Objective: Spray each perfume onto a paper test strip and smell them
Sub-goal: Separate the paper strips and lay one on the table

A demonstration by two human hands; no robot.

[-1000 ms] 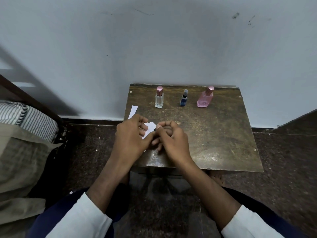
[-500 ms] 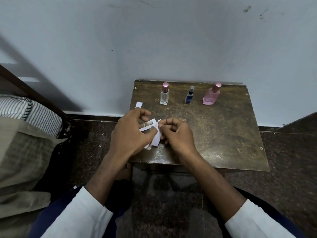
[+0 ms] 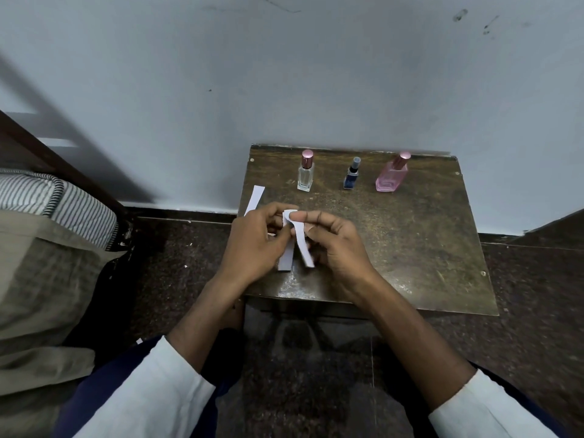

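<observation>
Three perfume bottles stand in a row at the back of a small worn wooden table (image 3: 426,248): a clear bottle with a pink cap (image 3: 305,175), a small dark blue bottle (image 3: 351,177) and a pink bottle (image 3: 391,177). Above the table's front left, my left hand (image 3: 256,245) and my right hand (image 3: 338,245) pinch white paper test strips between them. One strip (image 3: 300,241) hangs from my right fingertips; another strip (image 3: 286,257) hangs beside my left thumb. A further strip (image 3: 255,199) lies on the table's left edge, partly hidden behind my left hand.
The table stands against a pale wall (image 3: 284,74). A bed with a striped pillow (image 3: 57,200) and olive bedding (image 3: 41,295) fills the left side. Dark speckled floor (image 3: 537,295) surrounds the table.
The hands have lifted slightly and pulled the bunched strips apart, so two strips now hang separately. The camera view shifted, revealing more of the strip on the table's left edge.
</observation>
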